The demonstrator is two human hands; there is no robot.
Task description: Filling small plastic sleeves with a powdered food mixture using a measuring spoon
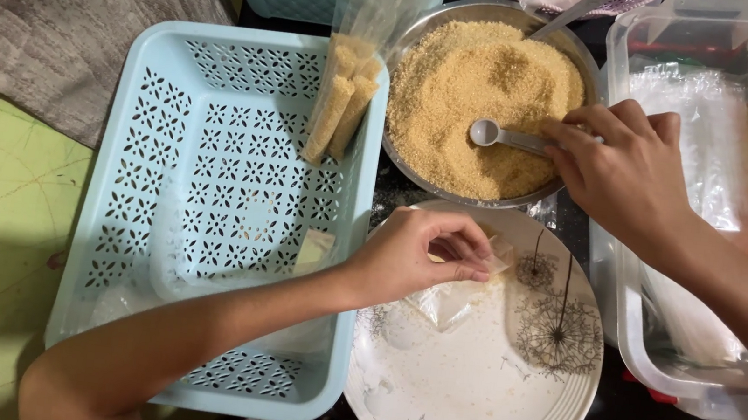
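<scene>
Under our right hand [627, 173], closed on the measuring spoon [486, 133] in the bowl of brown granules [480, 100]; left hand [415, 257] pinches small clear pouch [453, 294] just below. We'd level the scoop, hold pouch mouth wide.

2 filled packets [340, 112], 1 bowl [412, 41], 1 plate [474, 400], 2 baskets [139, 211].

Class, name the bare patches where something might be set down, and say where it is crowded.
Free: the plate's near half, below the left hand; the basket floor left of the filled tubes. Crowded: the bowl, where the right hand holds the scoop.
</scene>
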